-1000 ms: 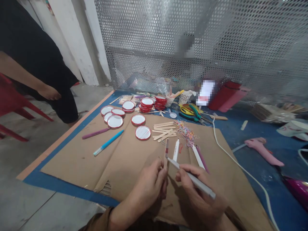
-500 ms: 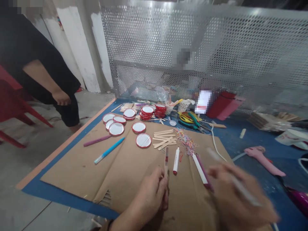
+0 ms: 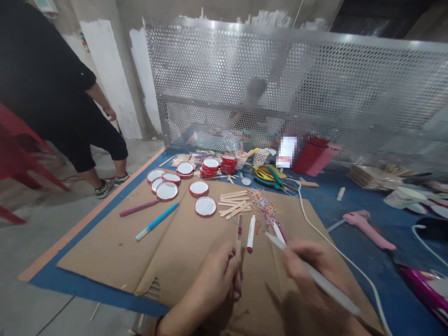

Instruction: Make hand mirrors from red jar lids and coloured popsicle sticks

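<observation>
My left hand [image 3: 217, 273] is closed around the lower part of a wooden craft stick [image 3: 239, 233], held upright with a dark red band near its upper end. To its right, my right hand [image 3: 313, 273] grips a long whitish pen [image 3: 331, 290], blurred, its tip pointing up and left. A white marker [image 3: 251, 234] with a red end lies on the cardboard [image 3: 182, 261] between the hands. Beyond it are several craft sticks [image 3: 231, 198] and a tangle of coloured rubber bands [image 3: 263, 205]. Another white pen [image 3: 279, 232] lies partly behind my right hand.
Red-rimmed jar lids [image 3: 206, 206] lie on and behind the cardboard. Left are a blue pen [image 3: 157, 221] and a purple pen [image 3: 139, 208]. Pliers [image 3: 271, 177], a white cable [image 3: 336, 247] and a pink glue gun [image 3: 371, 228] are right. A person [image 3: 59, 93] stands left.
My right hand has moved left with the pen, closer to the stick. My left hand keeps its hold. The person at left has shifted position, and the camera view has tilted up slightly.
</observation>
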Action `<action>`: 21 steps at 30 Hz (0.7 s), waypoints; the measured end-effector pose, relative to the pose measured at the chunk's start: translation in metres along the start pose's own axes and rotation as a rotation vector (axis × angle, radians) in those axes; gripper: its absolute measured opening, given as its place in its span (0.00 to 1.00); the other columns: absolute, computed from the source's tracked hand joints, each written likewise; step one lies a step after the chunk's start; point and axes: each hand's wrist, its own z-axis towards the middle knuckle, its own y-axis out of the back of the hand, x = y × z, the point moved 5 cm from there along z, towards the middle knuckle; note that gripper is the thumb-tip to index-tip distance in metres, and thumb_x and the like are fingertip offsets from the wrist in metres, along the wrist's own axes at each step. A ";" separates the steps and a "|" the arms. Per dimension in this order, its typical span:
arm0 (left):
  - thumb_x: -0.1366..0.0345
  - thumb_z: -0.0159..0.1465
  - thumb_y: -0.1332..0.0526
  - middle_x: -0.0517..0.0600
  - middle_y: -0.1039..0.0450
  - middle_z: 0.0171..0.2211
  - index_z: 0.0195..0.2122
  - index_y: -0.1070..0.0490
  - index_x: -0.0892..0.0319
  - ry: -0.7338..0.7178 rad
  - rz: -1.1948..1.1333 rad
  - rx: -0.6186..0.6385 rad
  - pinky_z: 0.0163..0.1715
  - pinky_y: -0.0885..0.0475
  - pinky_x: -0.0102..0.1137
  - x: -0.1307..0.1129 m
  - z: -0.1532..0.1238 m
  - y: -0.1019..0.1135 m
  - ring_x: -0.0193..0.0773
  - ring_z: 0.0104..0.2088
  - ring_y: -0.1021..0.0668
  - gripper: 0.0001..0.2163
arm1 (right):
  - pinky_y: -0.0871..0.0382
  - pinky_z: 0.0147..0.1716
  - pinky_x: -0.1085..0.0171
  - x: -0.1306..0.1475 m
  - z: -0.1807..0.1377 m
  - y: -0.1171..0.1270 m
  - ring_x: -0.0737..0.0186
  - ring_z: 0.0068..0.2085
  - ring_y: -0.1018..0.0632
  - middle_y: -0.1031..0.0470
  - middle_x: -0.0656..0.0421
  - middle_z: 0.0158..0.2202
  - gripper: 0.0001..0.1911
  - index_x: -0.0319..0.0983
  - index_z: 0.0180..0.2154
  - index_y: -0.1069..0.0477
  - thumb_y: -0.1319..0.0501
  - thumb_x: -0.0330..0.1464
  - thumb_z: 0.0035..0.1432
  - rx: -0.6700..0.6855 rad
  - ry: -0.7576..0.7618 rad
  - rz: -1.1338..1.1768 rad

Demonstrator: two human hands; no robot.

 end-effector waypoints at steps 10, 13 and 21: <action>0.42 0.65 0.50 0.41 0.34 0.18 0.34 0.42 0.56 0.012 -0.065 -0.026 0.14 0.38 0.21 0.002 0.000 0.003 0.29 0.14 0.31 0.20 | 0.32 0.21 0.67 0.032 -0.009 -0.049 0.65 0.22 0.25 0.26 0.63 0.24 0.07 0.42 0.39 0.31 0.43 0.25 0.60 0.134 0.433 0.107; 0.44 0.66 0.51 0.41 0.35 0.17 0.34 0.42 0.56 0.005 -0.045 -0.022 0.15 0.37 0.21 0.001 -0.001 0.004 0.29 0.14 0.31 0.19 | 0.30 0.24 0.66 0.028 -0.008 -0.048 0.65 0.23 0.24 0.25 0.62 0.25 0.05 0.41 0.37 0.31 0.43 0.27 0.61 0.127 0.391 0.055; 0.45 0.66 0.49 0.40 0.36 0.18 0.33 0.43 0.55 0.036 -0.031 -0.013 0.17 0.33 0.23 -0.004 -0.004 0.004 0.30 0.16 0.30 0.18 | 0.30 0.25 0.68 0.016 -0.005 -0.053 0.67 0.24 0.23 0.23 0.61 0.26 0.05 0.40 0.36 0.29 0.43 0.29 0.63 0.190 0.232 0.042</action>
